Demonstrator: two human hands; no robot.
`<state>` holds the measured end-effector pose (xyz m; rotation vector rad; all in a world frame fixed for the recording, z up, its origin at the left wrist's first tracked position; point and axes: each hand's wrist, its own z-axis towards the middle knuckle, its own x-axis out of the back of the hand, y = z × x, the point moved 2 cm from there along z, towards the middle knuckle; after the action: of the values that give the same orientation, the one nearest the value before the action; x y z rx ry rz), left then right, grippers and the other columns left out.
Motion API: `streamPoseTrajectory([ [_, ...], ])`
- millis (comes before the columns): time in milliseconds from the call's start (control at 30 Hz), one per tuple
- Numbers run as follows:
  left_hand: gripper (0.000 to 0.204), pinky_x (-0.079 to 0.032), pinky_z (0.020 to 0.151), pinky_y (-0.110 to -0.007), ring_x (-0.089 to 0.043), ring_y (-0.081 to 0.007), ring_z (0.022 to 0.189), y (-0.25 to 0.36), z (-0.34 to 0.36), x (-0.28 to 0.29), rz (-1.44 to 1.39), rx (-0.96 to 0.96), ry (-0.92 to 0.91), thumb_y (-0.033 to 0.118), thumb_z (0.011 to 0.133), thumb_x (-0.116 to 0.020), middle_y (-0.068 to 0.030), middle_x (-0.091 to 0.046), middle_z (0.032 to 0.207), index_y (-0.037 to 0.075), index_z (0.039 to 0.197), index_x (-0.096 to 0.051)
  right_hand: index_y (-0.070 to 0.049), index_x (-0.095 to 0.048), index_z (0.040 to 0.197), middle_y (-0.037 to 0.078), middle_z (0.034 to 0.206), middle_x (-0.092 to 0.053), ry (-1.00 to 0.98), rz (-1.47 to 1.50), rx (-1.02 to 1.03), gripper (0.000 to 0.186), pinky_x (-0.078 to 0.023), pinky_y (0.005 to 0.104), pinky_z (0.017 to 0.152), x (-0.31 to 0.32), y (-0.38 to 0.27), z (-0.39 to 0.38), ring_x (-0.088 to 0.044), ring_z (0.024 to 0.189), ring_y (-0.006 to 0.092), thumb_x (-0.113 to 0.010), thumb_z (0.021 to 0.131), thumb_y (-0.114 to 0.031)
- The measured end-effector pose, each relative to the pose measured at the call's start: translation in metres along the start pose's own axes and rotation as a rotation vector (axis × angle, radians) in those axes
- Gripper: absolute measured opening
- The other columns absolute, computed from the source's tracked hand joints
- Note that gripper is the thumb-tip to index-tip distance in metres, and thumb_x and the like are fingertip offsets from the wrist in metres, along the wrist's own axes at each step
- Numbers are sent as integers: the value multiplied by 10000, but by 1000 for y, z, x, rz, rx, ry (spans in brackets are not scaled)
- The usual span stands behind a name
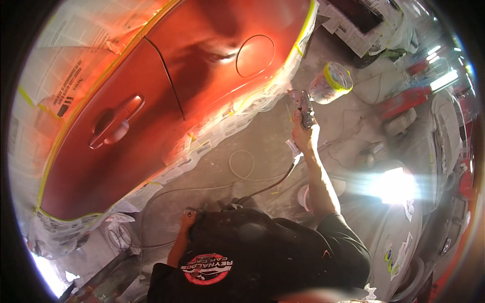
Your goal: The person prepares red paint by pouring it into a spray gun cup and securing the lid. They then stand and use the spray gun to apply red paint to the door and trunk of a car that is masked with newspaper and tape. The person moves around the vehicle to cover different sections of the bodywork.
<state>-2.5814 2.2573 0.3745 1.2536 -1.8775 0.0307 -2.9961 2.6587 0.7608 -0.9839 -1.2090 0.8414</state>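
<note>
My right hand (305, 135) is stretched out ahead, its fingers wrapped round a spray gun (307, 112) with a metal body. A dark air hose (275, 186) drops from the gun's handle and curves back toward my body. Close to my torso, my left hand (189, 217) looks curled closed; whatever it may hold is hidden. To the left of the gun and apart from it is a red car side panel (197, 65) with a door handle (118, 121) and a round fuel flap (255, 55). Yellow tape and masking paper (76, 76) border the panel.
A clear bucket with a yellow rim (331, 83) stands just beyond the gun. A thin hose (202, 189) loops over the grey floor (217, 169). At right, a bright work lamp (396, 186) shines beside a pale car part. Another papered car part (353, 25) is at the far right.
</note>
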Motion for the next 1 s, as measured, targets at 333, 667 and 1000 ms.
streamPoseTrajectory([
  [333,693,-479,959,-428,-627,-388,1118,26,-26,11,24,25,-12,563,846,-619,-264,-665,1143,-43,1180,-650,-26,-649,1046,29,739,-636,-501,77,161,284,-484,307,620,-75,53,-101,-563,679,104,-705,903,-265],
  [667,691,-482,951,-419,-627,-367,1131,39,-32,9,-83,47,-52,554,863,-615,-261,-652,1181,-29,1232,-618,-50,-640,795,-14,549,-536,-365,172,-90,352,-388,264,426,-47,87,-72,-501,460,73,-654,946,-368],
  [1000,732,-440,1024,-448,-585,-376,1191,-3,-61,16,-38,180,-7,607,842,-585,-245,-627,1241,2,1254,-621,-44,-586,919,19,622,-541,223,95,-104,287,-386,276,410,-69,81,-84,-471,453,92,-575,996,-320],
])
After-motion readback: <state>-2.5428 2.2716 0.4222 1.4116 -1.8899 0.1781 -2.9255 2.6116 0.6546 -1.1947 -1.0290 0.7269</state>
